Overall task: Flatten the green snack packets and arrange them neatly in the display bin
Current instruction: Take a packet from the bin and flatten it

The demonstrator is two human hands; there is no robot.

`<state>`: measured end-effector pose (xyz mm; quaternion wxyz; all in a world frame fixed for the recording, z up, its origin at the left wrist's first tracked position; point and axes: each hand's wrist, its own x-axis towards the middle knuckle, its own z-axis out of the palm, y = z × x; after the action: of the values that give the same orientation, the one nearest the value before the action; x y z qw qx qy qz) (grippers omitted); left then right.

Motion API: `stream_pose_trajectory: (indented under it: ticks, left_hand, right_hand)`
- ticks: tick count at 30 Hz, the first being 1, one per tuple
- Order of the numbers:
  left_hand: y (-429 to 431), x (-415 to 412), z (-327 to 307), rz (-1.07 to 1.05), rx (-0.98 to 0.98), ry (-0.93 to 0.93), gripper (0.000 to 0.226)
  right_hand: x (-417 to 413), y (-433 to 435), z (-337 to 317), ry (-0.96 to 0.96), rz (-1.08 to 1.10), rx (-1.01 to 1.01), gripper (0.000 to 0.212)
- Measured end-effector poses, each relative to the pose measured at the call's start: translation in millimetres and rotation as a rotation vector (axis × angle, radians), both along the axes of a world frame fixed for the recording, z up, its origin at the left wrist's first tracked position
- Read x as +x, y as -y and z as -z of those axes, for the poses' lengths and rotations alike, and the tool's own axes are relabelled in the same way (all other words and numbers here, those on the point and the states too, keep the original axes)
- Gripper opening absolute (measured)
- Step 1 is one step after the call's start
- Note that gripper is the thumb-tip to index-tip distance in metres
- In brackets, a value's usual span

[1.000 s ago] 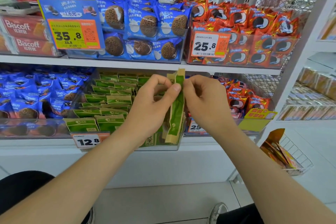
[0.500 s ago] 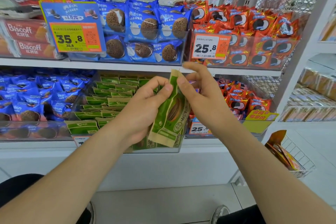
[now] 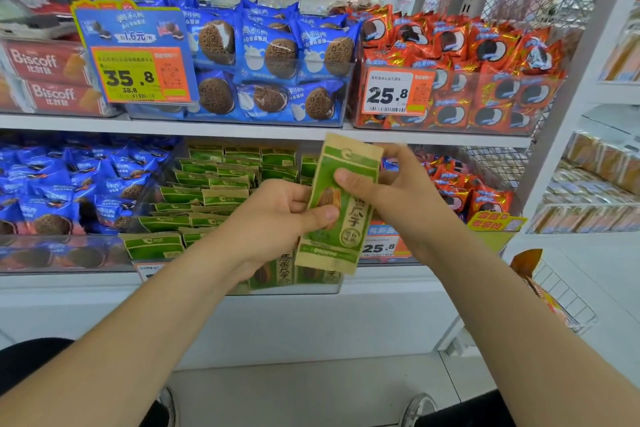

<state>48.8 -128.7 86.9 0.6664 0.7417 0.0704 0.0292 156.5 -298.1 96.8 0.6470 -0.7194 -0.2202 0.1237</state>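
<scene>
Rotation of the held green packet [image 3: 341, 206] was seen against half a second before: its broad printed face, then angled partly edge-on, was now turned squarely toward the camera, and it was raised slightly so that its tan top strip overlapped the edge of the upper shelf [image 3: 242, 130]. The left hand [image 3: 273, 222], earlier pinching near the top, was found lower, its thumb laid across the packet's middle and its fingers hidden behind, the grip closed on the packet. The right hand [image 3: 391, 191], previously open-fingered at the top edge, was also closed on the packet, its thumb pressed on the upper green band and its fingers wrapped behind the right side. The packet was held upright with a slight tilt, in front of the clear display bin [image 3: 291, 288] on the lower shelf, not inside it. A long, flat shape was shown, with tan paper bands at top and bottom, a green centre, a pictured brown seed and large characters. Rows of similar green packets [image 3: 221, 184] were seen standing in the bin behind, with blue biscuit packs [image 3: 69, 184] to the left and orange packs [image 3: 467, 191] to the right.
</scene>
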Motion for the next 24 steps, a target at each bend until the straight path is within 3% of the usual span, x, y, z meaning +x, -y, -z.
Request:
stream_pose_trajectory:
  ticks: [2,5,8,11,14,18,20,24]
  left_hand:
    - [-0.7,1.9,-0.8,-0.086,-0.146,-0.003,0.021]
    - [0.2,2.4,-0.8,-0.133,-0.232,-0.006,0.023]
    - [1.1,2.4,-2.8,-0.131,-0.187,0.005,0.019]
    - [1.6,2.1,-5.6,-0.097,-0.160,0.012,0.021]
    - [1.4,3.5,-0.9,-0.144,-0.193,0.043,0.022]
    - [4.4,7.0,7.9,-0.217,-0.394,0.065,0.022]
    - [7.2,8.4,9.0,-0.206,-0.507,0.072,0.024]
    - [9.6,9.9,12.5,-0.179,-0.585,0.119,0.026]
  right_hand:
    - [-1.0,4.4,-2.8,-0.223,-0.186,-0.033,0.053]
    - [-2.0,6.2,-3.6,-0.261,-0.243,-0.001,0.039]
    - [-1.7,5.7,-4.2,-0.291,-0.188,0.024,0.034]
    - [-4.4,6.8,-5.9,-0.234,-0.130,-0.006,0.029]
    - [-10.0,4.5,-7.5,-0.023,-0.050,-0.026,0.028]
    - [-14.3,-6.1,-2.2,0.252,0.170,-0.032,0.041]
    - [-16.5,-9.2,2.1,0.246,0.163,0.029,0.035]
    - [-25.8,-13.7,7.1,0.051,0.022,0.204,0.030]
